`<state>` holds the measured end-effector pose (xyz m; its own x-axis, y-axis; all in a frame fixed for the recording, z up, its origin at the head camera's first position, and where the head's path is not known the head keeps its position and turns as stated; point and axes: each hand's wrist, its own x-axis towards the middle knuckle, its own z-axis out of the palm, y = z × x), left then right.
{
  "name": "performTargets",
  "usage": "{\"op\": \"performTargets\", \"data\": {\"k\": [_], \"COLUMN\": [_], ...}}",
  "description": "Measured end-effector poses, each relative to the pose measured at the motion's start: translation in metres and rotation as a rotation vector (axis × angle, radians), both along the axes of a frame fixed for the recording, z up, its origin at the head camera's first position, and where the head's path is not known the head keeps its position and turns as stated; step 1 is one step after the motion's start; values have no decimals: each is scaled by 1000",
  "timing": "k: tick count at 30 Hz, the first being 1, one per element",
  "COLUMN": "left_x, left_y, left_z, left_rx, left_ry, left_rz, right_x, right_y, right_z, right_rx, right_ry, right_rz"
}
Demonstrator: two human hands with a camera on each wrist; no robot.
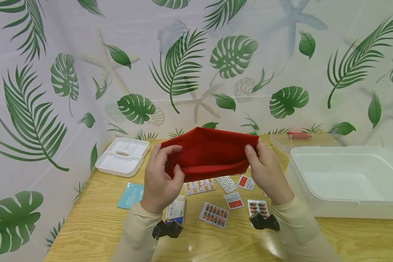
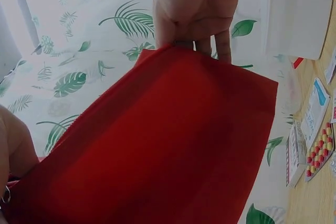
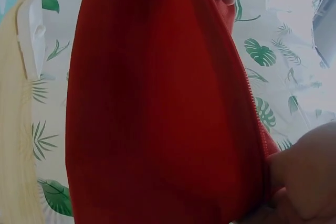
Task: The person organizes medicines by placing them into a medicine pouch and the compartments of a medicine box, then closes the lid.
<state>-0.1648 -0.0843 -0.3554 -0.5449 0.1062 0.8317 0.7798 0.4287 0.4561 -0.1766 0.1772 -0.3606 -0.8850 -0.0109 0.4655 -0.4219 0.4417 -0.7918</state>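
A red zippered pouch [image 1: 209, 149] is held up above the table, its mouth spread and its inside facing me. My left hand [image 1: 162, 178] grips its left end, fingers curled over the edge and thumb near the lower side. At the other end, my right hand [image 1: 266, 171] pinches the pouch with the thumb on the near face. Zipper teeth [image 3: 252, 93] run along one edge in the right wrist view, and a small metal ring [image 2: 6, 195] shows by the left hand in the left wrist view. Nothing is visible inside the pouch.
Below lie capsule blister packs [image 1: 214, 215] [image 1: 258, 208], an orange-and-white one [image 1: 200, 186], a silver one [image 1: 226, 184], red-and-white packets [image 1: 234, 201], a medicine box [image 1: 175, 209] and a teal packet [image 1: 130, 195]. A white divided tray [image 1: 122, 156] stands left, a white bin [image 1: 347, 209] right.
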Motion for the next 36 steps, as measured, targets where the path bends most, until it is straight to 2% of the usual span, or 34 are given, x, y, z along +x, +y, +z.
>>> {"op": "performTargets", "data": {"k": [2, 5, 9, 12, 17, 20, 24, 28, 33, 36], "left_x": [0, 0, -2, -2, -2, -3, -4, -2, 0, 1], "left_y": [0, 0, -2, -4, -7, -9, -10, -13, -14, -11], "left_z": [0, 0, 0, 0, 1, 1, 3, 5, 5, 6], "left_rx": [5, 34, 95, 124, 146, 168, 193, 230, 264, 254], "left_ry": [1, 8, 14, -1, -39, -41, -27, -47, -81, -70], "left_rz": [15, 60, 130, 153, 124, 81, 32, -10, -1, -2], "right_x": [0, 0, 1, 2, 5, 7, 10, 11, 10, 10], "right_y": [-1, -2, -3, -2, 2, 7, 12, 13, 12, 8], "right_z": [-1, -3, -2, -1, 4, 8, 12, 13, 14, 12], "right_rx": [74, 117, 86, -1, -159, -200, -242, -289, -347, -384], "right_ry": [25, 73, 127, 139, 150, 153, 107, 85, 140, 197], "right_rz": [-17, -40, -55, -31, 23, 60, 128, 158, 162, 176]}}
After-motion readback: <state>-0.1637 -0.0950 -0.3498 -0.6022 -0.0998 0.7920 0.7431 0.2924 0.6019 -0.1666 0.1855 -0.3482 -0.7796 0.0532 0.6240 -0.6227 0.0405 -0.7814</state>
